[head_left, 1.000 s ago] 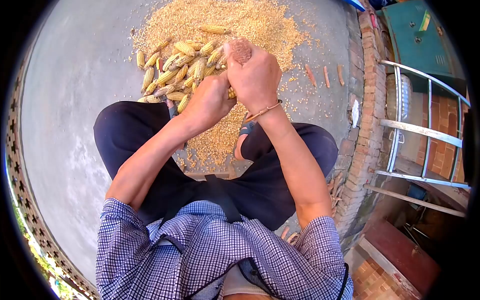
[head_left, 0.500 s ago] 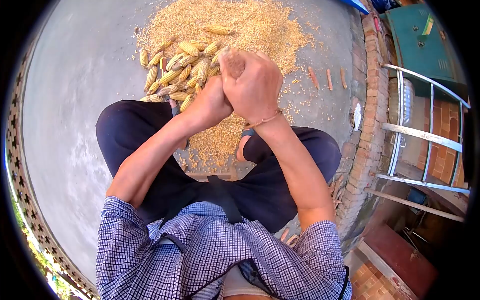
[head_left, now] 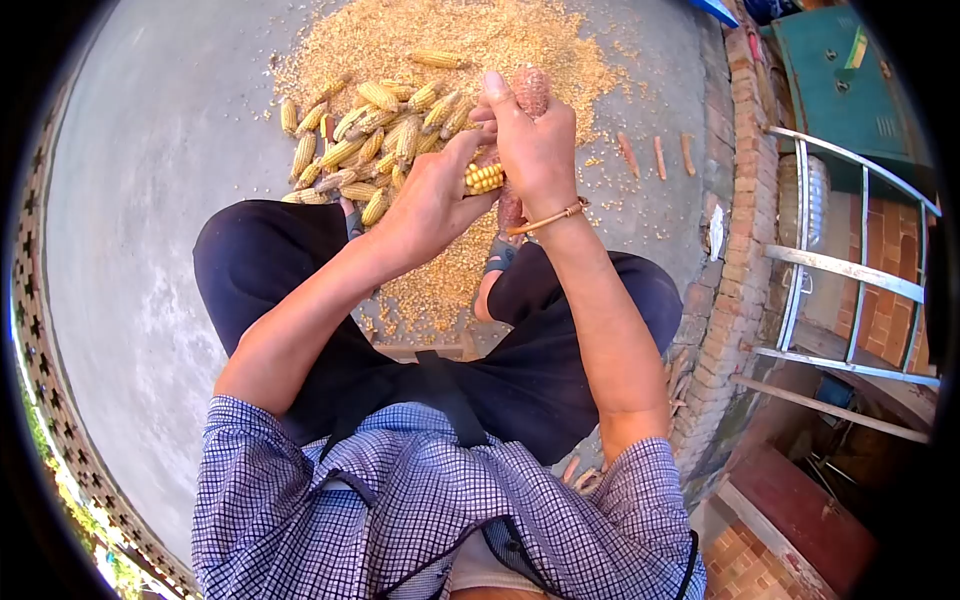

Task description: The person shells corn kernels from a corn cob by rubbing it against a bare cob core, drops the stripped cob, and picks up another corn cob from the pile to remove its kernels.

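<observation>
My left hand [head_left: 435,195] is closed on a partly shelled corn ear [head_left: 484,179], with a patch of yellow kernels and a bare reddish part showing between my hands. Wrapped round a bare reddish corn cob [head_left: 531,90] is my right hand [head_left: 540,150], the cob's upper end sticking out past the thumb and its lower end below the palm. The two hands are close together above the grain. Just beyond my left hand lies a heap of unshelled corn ears [head_left: 378,135]. Loose kernels [head_left: 500,45] spread behind the heap and between my feet.
Several bare cobs [head_left: 660,158] lie on the concrete floor [head_left: 140,200] to the right. A low brick edge [head_left: 745,200] runs along that side, with a metal rail frame [head_left: 850,262] and a green cabinet [head_left: 840,80] beyond. My bent knees flank the work area.
My hands have moved slightly apart, the right one tilting up and to the right. The yellow kernels of the ear and more of the bare cob now show.
</observation>
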A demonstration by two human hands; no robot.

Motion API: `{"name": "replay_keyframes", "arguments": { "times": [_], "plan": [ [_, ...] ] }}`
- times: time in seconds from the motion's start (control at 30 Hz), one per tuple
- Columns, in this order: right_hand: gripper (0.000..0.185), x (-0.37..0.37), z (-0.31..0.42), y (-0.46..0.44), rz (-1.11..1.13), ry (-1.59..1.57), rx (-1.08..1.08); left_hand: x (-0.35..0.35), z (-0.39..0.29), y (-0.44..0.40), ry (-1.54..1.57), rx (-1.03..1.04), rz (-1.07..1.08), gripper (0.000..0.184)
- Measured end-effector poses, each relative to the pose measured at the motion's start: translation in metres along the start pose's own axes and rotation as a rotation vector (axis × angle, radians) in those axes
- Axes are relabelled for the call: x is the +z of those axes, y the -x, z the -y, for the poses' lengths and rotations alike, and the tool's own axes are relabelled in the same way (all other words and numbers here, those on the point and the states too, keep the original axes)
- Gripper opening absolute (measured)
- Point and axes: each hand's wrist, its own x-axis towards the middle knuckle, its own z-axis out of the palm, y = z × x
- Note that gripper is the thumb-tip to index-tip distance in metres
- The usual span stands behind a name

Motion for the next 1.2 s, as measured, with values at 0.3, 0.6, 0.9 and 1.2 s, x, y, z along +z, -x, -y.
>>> {"name": "replay_keyframes", "arguments": {
  "times": [0.3,0.6,0.9,1.2],
  "plan": [
    [0.045,-0.012,0.010,0.004,0.143,-0.199,0.110,-0.004,-0.004,0.000,0.012,-0.055,0.005,0.041],
    [0.041,0.004,0.009,0.034,0.137,0.373,-0.336,0.007,0.027,-0.002,0.161,0.030,-0.095,0.029],
    [0.039,0.017,0.006,0.027,-0.055,0.265,-0.208,-0.012,0.005,0.001,-0.092,0.041,0.025,0.041],
    [0.035,0.011,-0.018,0.001,-0.075,-0.033,0.092,-0.011,0.005,0.005,-0.345,0.085,0.258,0.049]
  ]
}}
